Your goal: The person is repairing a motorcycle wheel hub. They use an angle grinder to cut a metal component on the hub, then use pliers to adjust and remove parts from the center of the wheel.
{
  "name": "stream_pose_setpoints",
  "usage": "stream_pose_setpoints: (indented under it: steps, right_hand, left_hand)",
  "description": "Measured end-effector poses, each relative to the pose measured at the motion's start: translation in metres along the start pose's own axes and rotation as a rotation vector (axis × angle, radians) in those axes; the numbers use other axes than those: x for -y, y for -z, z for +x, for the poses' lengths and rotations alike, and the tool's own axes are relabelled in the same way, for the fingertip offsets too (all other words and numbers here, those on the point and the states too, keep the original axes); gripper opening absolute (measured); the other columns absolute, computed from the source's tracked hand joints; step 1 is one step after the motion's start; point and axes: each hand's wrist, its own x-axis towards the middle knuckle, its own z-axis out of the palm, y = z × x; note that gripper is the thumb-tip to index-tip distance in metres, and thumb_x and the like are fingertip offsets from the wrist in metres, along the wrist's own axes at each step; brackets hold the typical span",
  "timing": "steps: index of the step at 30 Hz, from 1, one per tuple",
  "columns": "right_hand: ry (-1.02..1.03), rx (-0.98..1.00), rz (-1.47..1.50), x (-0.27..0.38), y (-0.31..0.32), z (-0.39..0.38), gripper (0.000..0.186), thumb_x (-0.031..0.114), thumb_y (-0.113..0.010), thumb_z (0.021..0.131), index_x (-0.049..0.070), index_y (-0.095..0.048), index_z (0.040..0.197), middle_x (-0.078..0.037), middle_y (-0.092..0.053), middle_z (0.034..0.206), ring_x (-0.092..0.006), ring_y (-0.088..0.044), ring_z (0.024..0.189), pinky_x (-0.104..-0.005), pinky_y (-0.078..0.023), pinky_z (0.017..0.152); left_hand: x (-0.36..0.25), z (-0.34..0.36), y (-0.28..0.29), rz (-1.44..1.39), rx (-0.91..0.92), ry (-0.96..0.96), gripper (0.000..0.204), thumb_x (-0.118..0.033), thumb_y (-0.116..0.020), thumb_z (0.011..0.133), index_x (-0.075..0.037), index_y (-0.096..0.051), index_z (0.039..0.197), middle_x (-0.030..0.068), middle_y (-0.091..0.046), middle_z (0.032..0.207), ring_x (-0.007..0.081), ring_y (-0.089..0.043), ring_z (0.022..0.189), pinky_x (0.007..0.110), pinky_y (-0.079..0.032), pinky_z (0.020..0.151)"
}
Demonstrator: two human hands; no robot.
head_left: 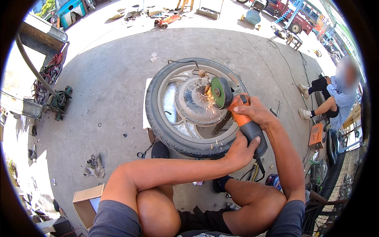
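An orange and dark grey angle grinder [249,125] is gripped in both hands. My left hand [241,152] is closed around its grey rear body, and my right hand [256,112] wraps the orange front part near the head. The green disc [220,92] meets the shaft end at the centre of a hub-motor wheel [153,106], and orange sparks [210,102] spray down across the hub. The wheel lies flat, its black tyre and cast spokes facing up. A bent, rusty metal piece [203,74] stands by the shaft, with a black cable leading off past the rim.
At the right a person [341,94] sits near an orange box [316,136]. Cables [290,65] trail over the concrete there. A green machine [60,100] stands at the left, a rag [94,165] and an open cardboard box [83,203] lie lower left, and a red floor jack [169,20] sits far ahead.
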Motion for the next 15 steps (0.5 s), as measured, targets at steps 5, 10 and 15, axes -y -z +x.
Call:
stream_pose_setpoints:
  steps: [5, 10, 15]
  right_hand:
    - [0.0, 0.009, 0.018, -0.0002, -0.0005, 0.0032, 0.06, 0.029, -0.084, 0.073, -0.001, -0.061, 0.12, -0.011, -0.066, 0.104, -0.0186, -0.065, 0.089, -0.0332, -0.054, 0.079]
    - [0.008, -0.006, 0.032, 0.001, -0.0017, 0.0031, 0.058, 0.027, -0.083, 0.074, 0.0, -0.061, 0.119, -0.011, -0.066, 0.105, -0.0184, -0.064, 0.09, -0.0332, -0.054, 0.079]
    - [0.017, 0.012, 0.031, 0.0014, -0.0028, 0.0039, 0.056, 0.025, -0.083, 0.074, 0.0, -0.061, 0.118, -0.01, -0.066, 0.104, -0.018, -0.064, 0.091, -0.0328, -0.053, 0.081]
  left_hand:
    - [0.0039, 0.0017, 0.0, -0.015, -0.012, 0.005, 0.057, -0.037, -0.057, 0.103, 0.012, -0.037, 0.127, 0.027, -0.059, 0.113, 0.0327, -0.063, 0.109, 0.041, -0.048, 0.095]
    - [-0.0008, 0.0, 0.0003, -0.014, -0.026, 0.012, 0.059, -0.037, -0.058, 0.103, 0.012, -0.037, 0.127, 0.0271, -0.06, 0.114, 0.0329, -0.063, 0.11, 0.041, -0.049, 0.094]
    - [-0.0009, 0.0, 0.0023, -0.016, -0.014, 0.033, 0.059, -0.037, -0.058, 0.103, 0.011, -0.037, 0.128, 0.0277, -0.06, 0.115, 0.0335, -0.063, 0.11, 0.041, -0.049, 0.095]
